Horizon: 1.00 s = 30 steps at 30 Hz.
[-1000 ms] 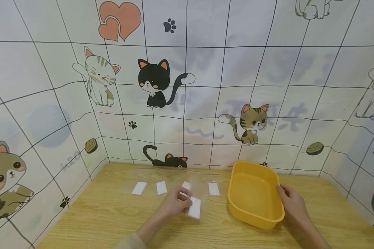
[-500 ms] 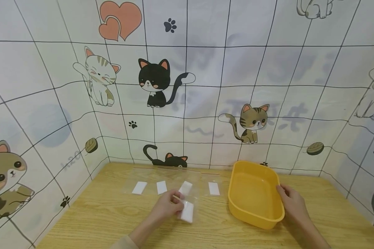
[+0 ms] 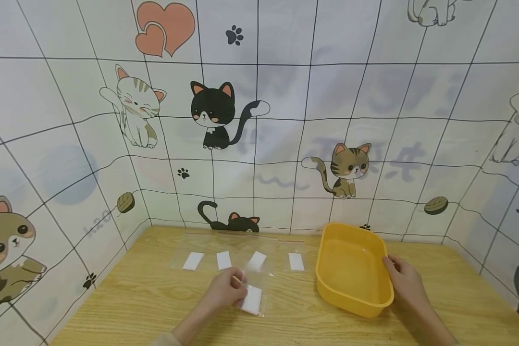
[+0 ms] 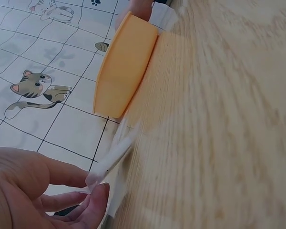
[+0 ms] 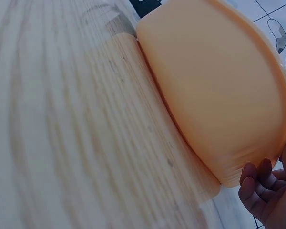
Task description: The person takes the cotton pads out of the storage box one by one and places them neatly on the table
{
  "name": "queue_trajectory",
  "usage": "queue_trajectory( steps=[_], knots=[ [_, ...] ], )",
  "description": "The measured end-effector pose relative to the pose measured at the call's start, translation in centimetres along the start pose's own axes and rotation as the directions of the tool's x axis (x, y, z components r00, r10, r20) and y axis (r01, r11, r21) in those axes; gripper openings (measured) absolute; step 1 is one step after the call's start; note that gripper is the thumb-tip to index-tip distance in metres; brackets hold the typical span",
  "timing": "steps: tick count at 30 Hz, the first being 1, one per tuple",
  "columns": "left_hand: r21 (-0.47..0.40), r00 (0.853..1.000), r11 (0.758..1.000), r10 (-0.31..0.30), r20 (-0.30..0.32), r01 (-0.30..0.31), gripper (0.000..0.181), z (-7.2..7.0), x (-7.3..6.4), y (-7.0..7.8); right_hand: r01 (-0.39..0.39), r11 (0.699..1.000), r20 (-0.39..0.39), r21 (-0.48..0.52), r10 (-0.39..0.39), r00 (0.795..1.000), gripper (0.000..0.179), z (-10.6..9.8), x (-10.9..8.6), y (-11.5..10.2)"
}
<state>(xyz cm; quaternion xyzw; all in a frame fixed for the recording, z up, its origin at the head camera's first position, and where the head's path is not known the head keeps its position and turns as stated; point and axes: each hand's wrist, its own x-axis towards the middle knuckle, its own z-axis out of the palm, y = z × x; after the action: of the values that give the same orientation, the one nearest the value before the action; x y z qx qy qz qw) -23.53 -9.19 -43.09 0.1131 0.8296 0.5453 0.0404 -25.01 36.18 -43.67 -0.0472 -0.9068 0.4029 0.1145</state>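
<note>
My left hand (image 3: pixel 225 289) pinches a small clear zip bag (image 3: pixel 252 300) with a white rectangular piece inside, low over the table's front middle. In the left wrist view, thumb and fingertips meet on the edge of the bag (image 4: pixel 112 157), seen nearly edge-on. My right hand (image 3: pixel 407 282) holds the right side of a yellow plastic basin (image 3: pixel 350 302), thumb at the rim. The right wrist view shows fingers (image 5: pixel 257 183) curled against the outer wall. Nothing lies inside the basin, which stands on the table.
Behind my left hand, several clear bags with white pieces lie in a row; among them are a left bag (image 3: pixel 193 261) and a right bag (image 3: pixel 296 262). The wooden table (image 3: pixel 147 298) meets a cat-patterned wall covering (image 3: pixel 281 178) at its back and sides.
My left hand has drawn its bag left and towards me, uncovering the white piece behind it. The right hand and the basin have stayed in place.
</note>
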Motion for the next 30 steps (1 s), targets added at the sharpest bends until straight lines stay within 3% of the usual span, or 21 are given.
queue_trajectory(
  steps=[14, 20, 30],
  knots=[
    [0.144, 0.998, 0.989, 0.049, -0.027, -0.045, 0.020, -0.7, -0.4, -0.2, -0.003, 1.000, 0.005, 0.014, 0.003, 1.000, 0.063, 0.0, -0.2, -0.2],
    [0.198, 0.998, 0.978, 0.067, -0.006, -0.064, 0.022, -1.0, -0.4, 0.0, -0.011, 0.998, 0.000, 0.054, 0.011, 1.000, 0.063, 0.1, -0.2, -0.3],
    [0.237, 0.995, 0.967, 0.095, 0.024, -0.098, 0.023, -1.3, -0.3, -0.1, -0.005, 1.000, -0.001, 0.001, 0.005, 1.000, 0.063, 0.2, -0.1, -0.6]
  ],
)
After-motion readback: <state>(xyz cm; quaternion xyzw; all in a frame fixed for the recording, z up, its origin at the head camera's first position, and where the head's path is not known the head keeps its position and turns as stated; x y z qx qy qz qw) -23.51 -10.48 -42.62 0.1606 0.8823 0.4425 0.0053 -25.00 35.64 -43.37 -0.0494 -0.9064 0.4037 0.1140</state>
